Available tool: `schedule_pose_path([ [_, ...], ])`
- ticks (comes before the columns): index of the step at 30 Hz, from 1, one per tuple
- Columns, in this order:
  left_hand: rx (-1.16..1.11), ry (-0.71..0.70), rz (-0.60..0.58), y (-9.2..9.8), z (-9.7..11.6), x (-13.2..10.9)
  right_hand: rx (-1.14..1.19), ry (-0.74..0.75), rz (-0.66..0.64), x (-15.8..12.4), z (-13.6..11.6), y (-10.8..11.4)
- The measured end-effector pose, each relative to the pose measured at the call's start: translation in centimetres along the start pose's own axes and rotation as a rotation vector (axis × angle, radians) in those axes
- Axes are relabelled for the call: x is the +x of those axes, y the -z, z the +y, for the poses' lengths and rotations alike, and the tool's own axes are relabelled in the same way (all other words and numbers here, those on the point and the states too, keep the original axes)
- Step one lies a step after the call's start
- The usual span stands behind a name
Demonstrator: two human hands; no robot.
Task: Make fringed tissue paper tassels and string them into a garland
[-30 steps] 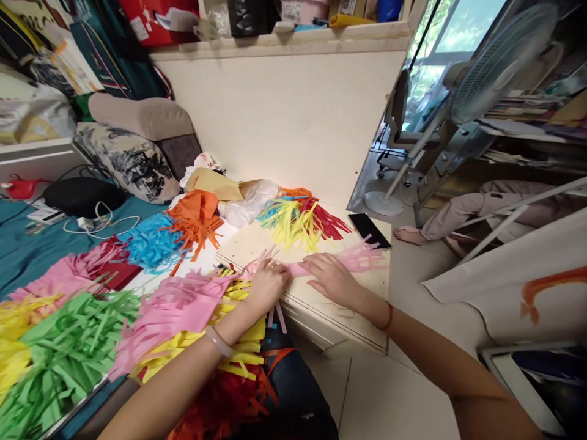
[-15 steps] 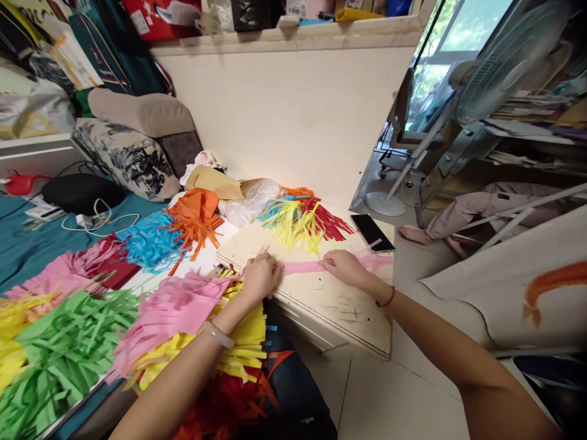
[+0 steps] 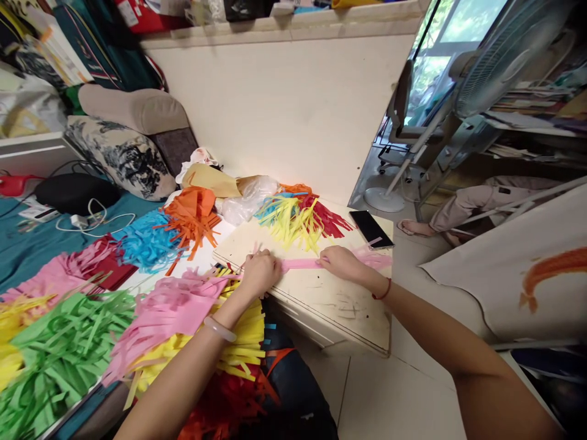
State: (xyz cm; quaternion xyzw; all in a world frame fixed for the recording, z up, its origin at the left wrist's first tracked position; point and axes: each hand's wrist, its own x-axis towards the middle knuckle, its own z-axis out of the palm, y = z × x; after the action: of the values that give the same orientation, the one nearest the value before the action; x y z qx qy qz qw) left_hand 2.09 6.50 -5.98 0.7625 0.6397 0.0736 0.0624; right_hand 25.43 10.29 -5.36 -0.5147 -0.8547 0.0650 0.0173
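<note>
A strip of pink paper (image 3: 300,263) stretches across the wooden board (image 3: 321,293) between my hands. My left hand (image 3: 261,272) is closed on its left end at the board's left edge. Fingers pinched, my right hand (image 3: 339,263) grips the strip near the board's middle, and fringed pink ends lie to the right under that wrist. Just beyond, yellow fringed paper (image 3: 293,223) and red fringed paper (image 3: 332,218) rest on the board. A black phone (image 3: 370,229) lies at the back right.
Left of the board are fringed piles in pink (image 3: 174,305), green (image 3: 68,354), blue (image 3: 149,241) and orange (image 3: 192,214). A clear plastic bag (image 3: 250,198) sits behind. A person's leg (image 3: 468,208) and a fan (image 3: 509,61) are at the right.
The view has shifted slightly. Both hands keep their grip on the pink strip and have hardly moved.
</note>
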Motion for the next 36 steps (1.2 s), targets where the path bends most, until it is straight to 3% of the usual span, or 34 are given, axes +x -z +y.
schedule_pose_path([
  [4, -0.013, -0.012, 0.051, 0.6, 0.5, 0.0, 0.019, 0.068, 0.009, -0.2, 0.4, 0.1],
  [7, -0.032, -0.186, 0.125, 0.5, 1.4, 0.0, 0.038, 0.111, 0.021, -0.7, 0.5, 0.1],
  [9, -0.054, -0.268, 0.088, 0.1, 2.0, 0.0, 0.053, 0.144, 0.027, -1.0, 0.4, 0.0],
  [12, -0.1, -0.227, 0.002, -0.4, 2.3, -0.1, 0.067, 0.181, 0.035, -1.3, 0.2, -0.1],
  [16, -0.175, -0.229, 0.029, -0.4, 2.1, -0.6, 0.072, 0.199, 0.046, -1.7, 0.0, 0.0],
  [25, -0.05, -0.215, -0.031, -0.3, 2.2, -0.7, 0.074, 0.183, 0.064, -2.5, -0.1, -0.3],
  [36, 0.071, -0.144, -0.029, -0.3, 2.2, -0.4, -0.012, 0.116, -0.004, -1.2, -0.3, -0.5],
])
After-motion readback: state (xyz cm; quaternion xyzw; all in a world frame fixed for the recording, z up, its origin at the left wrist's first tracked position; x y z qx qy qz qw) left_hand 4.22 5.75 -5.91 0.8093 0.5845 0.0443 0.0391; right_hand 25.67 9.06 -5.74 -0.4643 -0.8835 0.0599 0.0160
